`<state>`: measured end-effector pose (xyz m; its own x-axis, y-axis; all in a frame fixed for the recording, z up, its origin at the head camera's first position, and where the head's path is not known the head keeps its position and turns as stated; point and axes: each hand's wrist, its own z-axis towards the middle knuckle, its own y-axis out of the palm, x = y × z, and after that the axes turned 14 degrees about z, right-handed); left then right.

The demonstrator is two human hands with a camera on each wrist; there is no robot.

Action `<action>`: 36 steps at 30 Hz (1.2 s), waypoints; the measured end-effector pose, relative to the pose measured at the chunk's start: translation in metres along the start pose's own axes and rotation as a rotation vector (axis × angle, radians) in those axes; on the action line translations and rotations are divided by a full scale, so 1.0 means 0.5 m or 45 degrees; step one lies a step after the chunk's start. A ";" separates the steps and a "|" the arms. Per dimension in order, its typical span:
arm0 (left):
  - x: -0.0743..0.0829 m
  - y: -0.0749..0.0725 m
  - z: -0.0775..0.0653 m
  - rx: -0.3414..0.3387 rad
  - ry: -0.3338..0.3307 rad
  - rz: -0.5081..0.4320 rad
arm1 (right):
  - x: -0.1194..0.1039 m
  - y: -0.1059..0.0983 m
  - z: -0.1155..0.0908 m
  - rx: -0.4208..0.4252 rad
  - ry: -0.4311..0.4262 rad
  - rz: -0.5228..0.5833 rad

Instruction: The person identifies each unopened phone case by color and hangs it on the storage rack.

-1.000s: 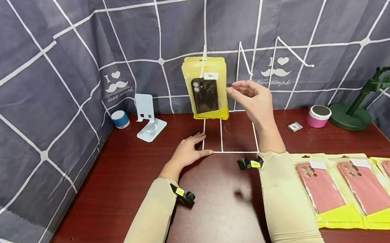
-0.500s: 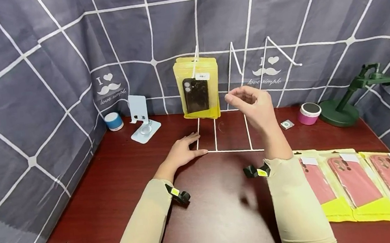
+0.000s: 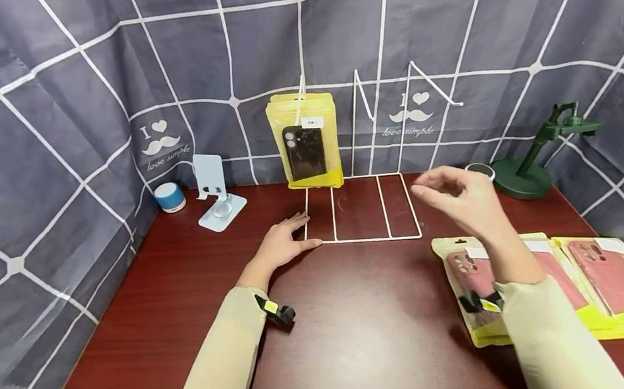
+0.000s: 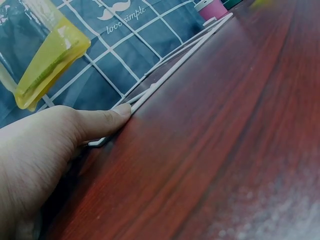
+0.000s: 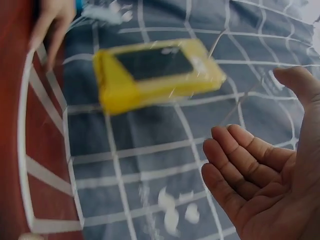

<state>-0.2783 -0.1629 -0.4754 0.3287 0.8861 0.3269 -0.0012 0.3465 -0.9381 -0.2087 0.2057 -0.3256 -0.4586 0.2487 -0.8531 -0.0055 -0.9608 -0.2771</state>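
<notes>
Right hand has swung out away from the yellow packet, left hand hasn't budged off the rack

Clock times are from mid-table, head view. So the right hand's up in the air at 2 o'clock now, fingers loosely curved with nothing in them. Left one's between 10 and 11, fingers out straight and not clenched, thumb resting on the front corner of the white wire rack.

Surface is a dark red wood-grain table, pretty shiny near the middle. Grey grid cloth with "love simple" prints covers the back and sides.

Yellow packet, black phone case inside, hangs on the leftmost hook just shy of 12. Pink case packets lie side by side at 3, and the cream right sleeve blocks part of them. Blue speaker and pale phone stand sit at 10, green stand at 2. Pink speaker beside that one is mostly hidden by the right hand from the head camera.
</notes>
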 end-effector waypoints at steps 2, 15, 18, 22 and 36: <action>-0.001 -0.001 0.000 -0.009 0.005 -0.005 | 0.018 -0.032 -0.018 0.005 0.049 -0.056; 0.001 -0.011 0.002 0.003 -0.001 -0.034 | 0.110 -0.156 -0.051 -0.115 0.193 -0.214; -0.001 -0.007 -0.002 -0.016 -0.008 -0.028 | 0.165 -0.185 -0.053 -0.262 0.287 -0.298; -0.005 -0.003 -0.005 -0.011 -0.013 -0.006 | 0.228 -0.217 -0.060 -0.453 0.421 -0.370; 0.000 -0.005 -0.001 -0.014 -0.015 0.009 | 0.310 -0.249 -0.085 -0.643 0.414 -0.278</action>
<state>-0.2779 -0.1637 -0.4732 0.3177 0.8919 0.3218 0.0068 0.3372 -0.9414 -0.2414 0.3689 -0.4421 -0.2006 0.5331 -0.8219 0.3872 -0.7275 -0.5664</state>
